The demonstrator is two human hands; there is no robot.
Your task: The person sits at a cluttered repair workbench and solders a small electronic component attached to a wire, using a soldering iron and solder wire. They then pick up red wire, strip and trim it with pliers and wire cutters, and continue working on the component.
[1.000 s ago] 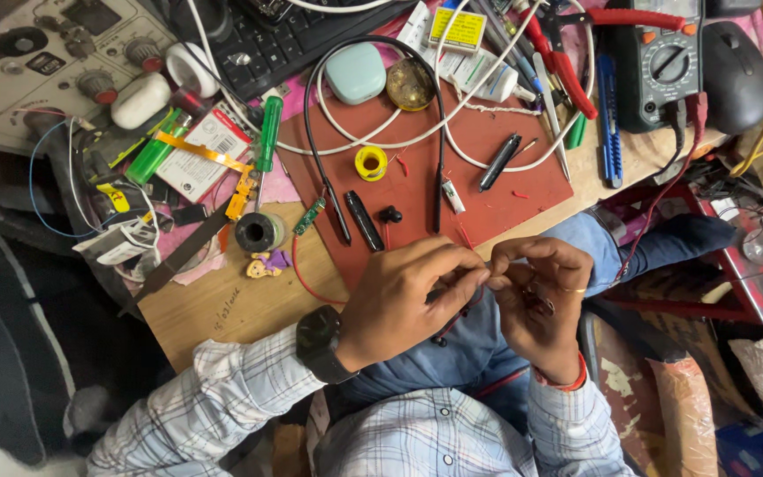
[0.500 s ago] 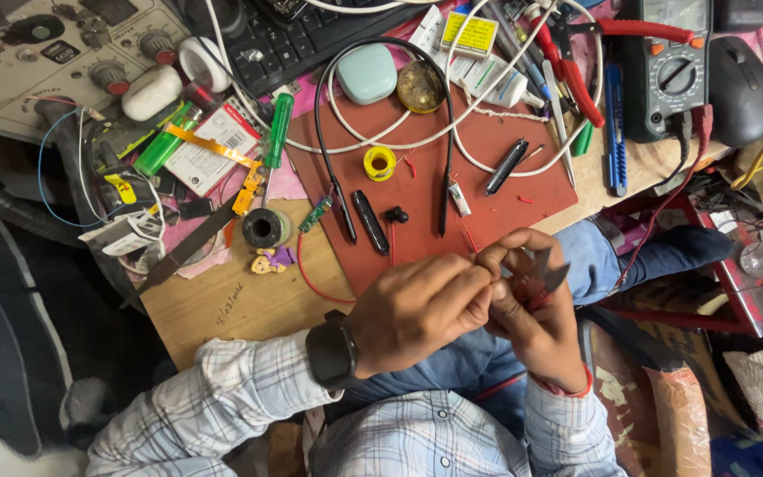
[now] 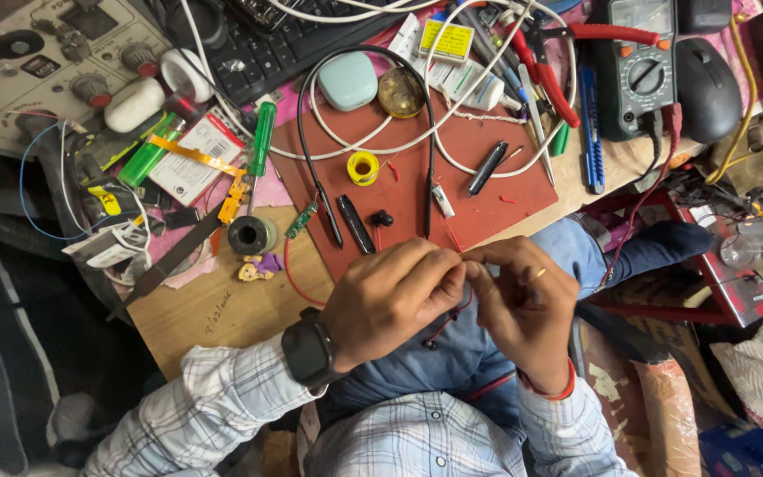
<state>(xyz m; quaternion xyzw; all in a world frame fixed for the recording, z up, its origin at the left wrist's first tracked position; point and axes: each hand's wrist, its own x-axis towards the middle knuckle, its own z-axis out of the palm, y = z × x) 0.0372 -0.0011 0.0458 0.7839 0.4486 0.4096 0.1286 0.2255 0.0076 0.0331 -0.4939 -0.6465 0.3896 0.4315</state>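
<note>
Both my hands meet over my lap, just in front of the red mat [image 3: 496, 190]. My left hand [image 3: 390, 300], with a black watch on its wrist, pinches a thin red wire [image 3: 449, 323] at its fingertips. My right hand [image 3: 527, 305], with a ring and a red wristband, pinches the same wire from the other side. The wire loops down below the fingers to a small dark end. On the mat lie a black neckband earphone [image 3: 427, 132], a yellow solder spool [image 3: 363, 167] and small black parts [image 3: 355, 224].
The wooden bench [image 3: 222, 309] is crowded: green screwdriver [image 3: 262, 137], black tape roll [image 3: 252, 235], mint case [image 3: 348, 81], red-handled pliers [image 3: 547, 75], blue cutter [image 3: 589, 124], multimeter [image 3: 633, 66], mouse [image 3: 706, 88], keyboard [image 3: 284, 49]. A power supply [image 3: 28, 53] stands at the far left.
My hands stay together at the mat's front edge; the fingertips have closed in tighter on the red wire, and the view has drifted slightly.
</note>
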